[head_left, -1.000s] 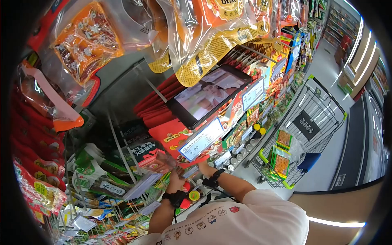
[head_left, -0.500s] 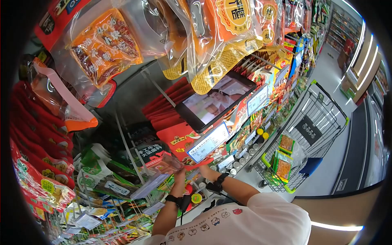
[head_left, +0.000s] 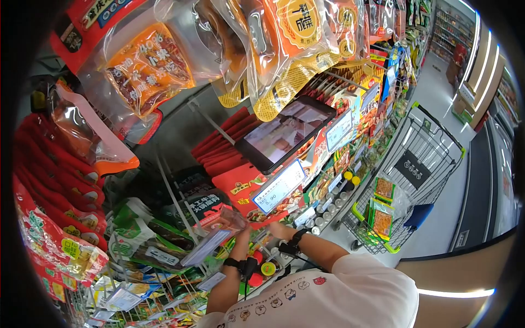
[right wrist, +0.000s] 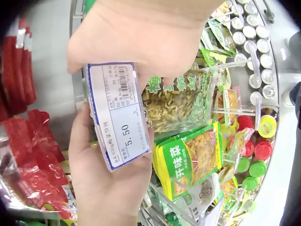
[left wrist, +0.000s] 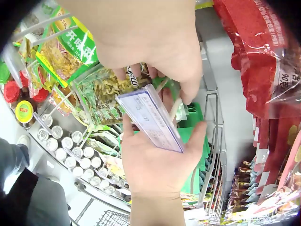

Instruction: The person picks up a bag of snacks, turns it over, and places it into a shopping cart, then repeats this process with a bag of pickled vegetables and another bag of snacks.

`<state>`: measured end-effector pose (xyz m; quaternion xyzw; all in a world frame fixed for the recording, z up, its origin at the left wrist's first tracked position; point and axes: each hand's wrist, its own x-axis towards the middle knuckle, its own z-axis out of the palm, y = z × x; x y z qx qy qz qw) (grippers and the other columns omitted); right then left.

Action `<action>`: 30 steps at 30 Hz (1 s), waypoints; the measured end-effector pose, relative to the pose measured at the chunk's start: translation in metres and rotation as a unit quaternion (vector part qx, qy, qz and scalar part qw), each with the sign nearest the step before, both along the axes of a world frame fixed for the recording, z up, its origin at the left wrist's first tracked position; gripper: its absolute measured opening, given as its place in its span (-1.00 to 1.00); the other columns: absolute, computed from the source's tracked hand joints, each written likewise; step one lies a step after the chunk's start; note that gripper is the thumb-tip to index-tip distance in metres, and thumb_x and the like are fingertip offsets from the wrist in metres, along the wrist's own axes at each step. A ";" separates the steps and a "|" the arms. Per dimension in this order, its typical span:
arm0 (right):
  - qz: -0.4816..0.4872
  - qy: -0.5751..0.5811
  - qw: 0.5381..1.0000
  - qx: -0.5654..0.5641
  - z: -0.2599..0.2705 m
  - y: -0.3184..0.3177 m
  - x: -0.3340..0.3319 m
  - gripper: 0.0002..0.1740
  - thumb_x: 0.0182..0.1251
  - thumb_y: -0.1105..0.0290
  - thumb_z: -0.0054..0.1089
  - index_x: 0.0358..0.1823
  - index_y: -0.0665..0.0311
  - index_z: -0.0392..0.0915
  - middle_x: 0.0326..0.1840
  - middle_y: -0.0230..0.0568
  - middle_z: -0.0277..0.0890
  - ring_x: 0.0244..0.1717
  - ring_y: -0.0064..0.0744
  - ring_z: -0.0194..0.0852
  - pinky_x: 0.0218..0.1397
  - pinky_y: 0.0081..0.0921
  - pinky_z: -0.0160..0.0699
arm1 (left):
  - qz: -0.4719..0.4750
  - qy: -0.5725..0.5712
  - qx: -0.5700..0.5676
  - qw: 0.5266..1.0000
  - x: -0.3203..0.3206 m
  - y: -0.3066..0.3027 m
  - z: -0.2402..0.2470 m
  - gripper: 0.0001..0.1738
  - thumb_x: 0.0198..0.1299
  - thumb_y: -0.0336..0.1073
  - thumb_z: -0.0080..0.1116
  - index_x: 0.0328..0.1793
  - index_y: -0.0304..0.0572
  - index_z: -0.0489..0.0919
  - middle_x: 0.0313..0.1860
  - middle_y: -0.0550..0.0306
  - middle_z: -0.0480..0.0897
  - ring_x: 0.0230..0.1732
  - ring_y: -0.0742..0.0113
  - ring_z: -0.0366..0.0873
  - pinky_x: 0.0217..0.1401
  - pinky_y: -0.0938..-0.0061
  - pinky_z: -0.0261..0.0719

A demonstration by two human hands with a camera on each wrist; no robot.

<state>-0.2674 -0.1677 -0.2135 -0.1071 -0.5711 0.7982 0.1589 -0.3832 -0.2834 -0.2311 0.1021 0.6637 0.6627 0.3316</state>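
Observation:
At a hanging rack, both hands reach around a price tag on a hook. The left hand curls its fingers over the top of a clear bag of chopped pickled vegetables with green print. From the other side, the right hand also bends its fingers onto that bag's upper part. The tag hides some fingertips of both hands. Beside the bag hangs a green-and-yellow pickle packet. In the head view, red packages above partly cover the left hand.
A tablet playing a video lies on the red packets above the hands. A shopping cart with several packets stands to the right. Cans and capped jars line a lower shelf. Bagged meats hang overhead.
The head view has shifted slightly. My left hand has moved a little further behind the red packages, while my right hand stays close beside it at the rack.

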 end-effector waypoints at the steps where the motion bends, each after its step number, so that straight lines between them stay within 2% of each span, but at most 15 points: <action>1: 0.000 0.028 0.998 -0.056 -0.025 0.000 -0.013 -0.69 0.28 0.30 -0.40 -0.11 0.22 0.32 -0.26 -0.30 0.35 -0.24 -0.46 0.31 -0.26 -0.51 0.39 | -0.005 0.004 -0.002 1.000 -0.001 -0.001 -0.003 -0.83 -0.05 -0.30 0.11 -0.30 -0.10 0.45 -0.37 0.34 0.43 -0.36 0.50 0.34 -0.29 0.54 0.29; 2: 0.002 0.054 0.992 -0.113 -0.041 -0.001 -0.019 -0.69 0.27 0.31 -0.41 -0.10 0.22 0.31 -0.25 -0.30 0.35 -0.21 -0.45 0.29 -0.21 -0.50 0.37 | -0.011 0.008 -0.005 1.000 -0.002 -0.002 -0.006 -0.82 -0.04 -0.28 0.10 -0.29 -0.10 0.44 -0.35 0.33 0.44 -0.34 0.49 0.35 -0.26 0.54 0.29; 5: 0.005 -0.028 1.000 -0.006 -0.005 -0.001 0.004 -0.68 0.28 0.27 -0.40 -0.09 0.22 0.30 -0.19 -0.29 0.35 -0.13 -0.47 0.26 -0.08 -0.48 0.28 | -0.020 -0.012 -0.014 1.000 -0.008 -0.010 -0.028 -0.74 0.02 -0.17 0.03 -0.18 -0.09 0.42 -0.22 0.30 0.44 -0.16 0.45 0.34 -0.11 0.48 0.28; 7: -0.031 0.035 0.993 0.106 -0.019 -0.005 0.007 -0.66 0.30 0.21 -0.38 -0.06 0.21 0.29 -0.13 -0.28 0.35 -0.08 -0.46 0.26 -0.02 -0.47 0.26 | -0.004 -0.073 -0.035 0.997 0.013 -0.009 0.014 -0.66 0.07 -0.09 -0.05 -0.08 -0.07 0.40 -0.10 0.26 0.43 -0.02 0.41 0.31 -0.01 0.42 0.24; 9: -0.020 0.080 0.997 -0.006 -0.051 -0.006 -0.002 -0.59 0.29 0.10 -0.35 0.00 0.20 0.27 -0.05 -0.26 0.33 -0.03 -0.44 0.24 0.02 -0.46 0.21 | 0.023 -0.131 0.012 0.991 0.020 -0.014 0.005 -0.63 0.11 -0.10 -0.11 -0.03 -0.13 0.36 -0.01 0.16 0.40 0.01 0.37 0.33 0.00 0.48 0.26; 11: 0.050 0.039 0.934 -0.352 -0.074 -0.007 -0.008 -0.47 0.27 -0.03 -0.33 0.09 0.20 0.23 0.04 -0.24 0.28 0.03 -0.44 0.19 0.07 -0.43 0.14 | 0.044 -0.185 0.047 0.981 0.028 -0.017 -0.001 -0.61 0.14 -0.09 -0.16 0.03 -0.12 0.33 0.05 0.11 0.37 0.07 0.30 0.30 0.06 0.45 0.23; 13: 0.092 -0.011 0.936 -0.339 -0.074 -0.005 0.012 -0.44 0.26 -0.08 -0.34 0.10 0.17 0.22 0.06 -0.26 0.27 0.03 -0.46 0.19 0.06 -0.42 0.15 | 0.067 -0.239 0.066 0.966 0.043 -0.026 -0.007 -0.59 0.16 -0.07 -0.19 0.09 -0.06 0.29 0.08 0.11 0.35 0.14 0.21 0.23 0.20 0.32 0.13; 15: 0.159 -0.029 0.934 -0.319 -0.093 -0.006 0.034 -0.50 0.31 0.00 -0.43 0.08 0.19 0.21 0.08 -0.29 0.31 0.15 -0.47 0.17 0.17 -0.42 0.08 | -0.051 -0.161 0.134 0.976 0.062 -0.040 -0.018 -0.60 0.17 -0.09 -0.20 0.08 -0.10 0.28 0.07 0.04 0.36 0.13 0.17 0.25 0.22 0.33 0.12; 16: 0.167 -0.045 0.958 -0.230 -0.091 -0.007 0.046 -0.53 0.32 0.04 -0.42 0.08 0.18 0.21 0.08 -0.28 0.31 0.15 -0.48 0.17 0.17 -0.44 0.09 | -0.106 -0.120 0.164 0.973 0.070 -0.045 -0.026 -0.60 0.17 -0.11 -0.21 0.07 -0.12 0.28 0.07 0.01 0.36 0.13 0.15 0.27 0.23 0.33 0.12; 17: 0.173 -0.062 0.973 -0.140 -0.084 -0.008 0.058 -0.56 0.32 0.09 -0.41 0.09 0.16 0.21 0.08 -0.27 0.31 0.15 -0.49 0.17 0.16 -0.47 0.10 | 0.050 -0.322 0.180 0.928 0.072 -0.043 -0.044 -0.63 0.18 -0.14 -0.22 0.03 -0.18 0.29 0.03 -0.03 0.39 0.09 0.13 0.32 0.18 0.34 0.21; 20: 0.135 -0.176 0.928 -0.300 -0.094 0.000 0.092 -0.59 0.26 0.15 -0.27 0.05 0.18 0.29 -0.04 -0.26 0.39 -0.02 -0.45 0.34 0.02 -0.51 0.25 | -0.008 -0.270 0.128 0.954 0.102 -0.041 -0.048 -0.66 0.17 -0.16 -0.20 -0.01 -0.20 0.31 -0.01 0.01 0.42 0.05 0.15 0.36 0.11 0.37 0.29; 21: 0.113 -0.210 0.918 -0.317 -0.112 0.001 0.100 -0.62 0.23 0.16 -0.22 -0.01 0.17 0.34 -0.11 -0.29 0.44 -0.07 -0.44 0.37 -0.03 -0.51 0.28 | 0.002 -0.309 0.077 0.948 0.110 -0.038 -0.046 -0.67 0.16 -0.16 -0.18 -0.02 -0.19 0.32 -0.02 0.03 0.43 0.04 0.16 0.36 0.09 0.38 0.31; 23: 0.094 -0.235 0.931 -0.262 -0.112 0.008 0.125 -0.62 0.21 0.16 -0.20 -0.03 0.19 0.35 -0.15 -0.29 0.45 -0.10 -0.44 0.40 -0.06 -0.51 0.31 | 0.011 -0.381 -0.020 0.924 0.123 -0.023 -0.038 -0.68 0.15 -0.16 -0.15 -0.05 -0.17 0.34 -0.04 0.06 0.45 0.02 0.19 0.37 0.04 0.40 0.34; 26: 0.054 -0.285 0.933 -0.215 -0.093 0.025 0.159 -0.62 0.23 0.18 -0.21 -0.05 0.25 0.37 -0.14 -0.25 0.45 -0.08 -0.41 0.40 -0.05 -0.48 0.32 | -0.071 -0.400 -0.084 0.910 0.143 -0.002 -0.034 -0.68 0.12 -0.14 -0.10 -0.08 -0.16 0.37 -0.07 0.09 0.46 -0.02 0.24 0.40 0.00 0.41 0.35; 30: 0.009 -0.311 0.932 -0.187 -0.075 0.047 0.206 -0.62 0.24 0.20 -0.23 -0.06 0.30 0.38 -0.12 -0.20 0.44 -0.10 -0.38 0.41 -0.05 -0.49 0.34 | -0.199 -0.312 -0.186 0.910 0.173 0.041 -0.035 -0.71 0.08 -0.10 -0.07 -0.15 -0.08 0.42 -0.21 0.15 0.53 -0.15 0.33 0.46 -0.10 0.45 0.37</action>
